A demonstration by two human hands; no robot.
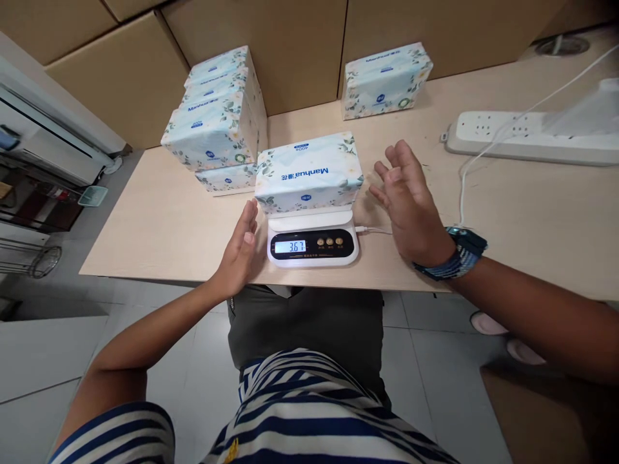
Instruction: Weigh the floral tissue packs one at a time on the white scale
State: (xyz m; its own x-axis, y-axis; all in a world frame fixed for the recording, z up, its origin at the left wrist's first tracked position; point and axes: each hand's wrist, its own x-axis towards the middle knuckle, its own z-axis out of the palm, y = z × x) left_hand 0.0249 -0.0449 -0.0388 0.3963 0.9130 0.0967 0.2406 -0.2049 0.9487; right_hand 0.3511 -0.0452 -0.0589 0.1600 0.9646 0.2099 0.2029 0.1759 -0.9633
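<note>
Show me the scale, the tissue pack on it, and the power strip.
Scale [312, 245]: head view, on its black front panel.
Tissue pack [308, 174]: head view, middle of its printed top face.
Power strip [527, 145]: head view, on its white body.

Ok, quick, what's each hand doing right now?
Left hand: open, holding nothing, beside the scale.
Right hand: open, holding nothing, apart from the tissue pack.

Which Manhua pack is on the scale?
The front pack, behind the lit display; the others are off the scale, stacked at left or alone at back right.
</note>
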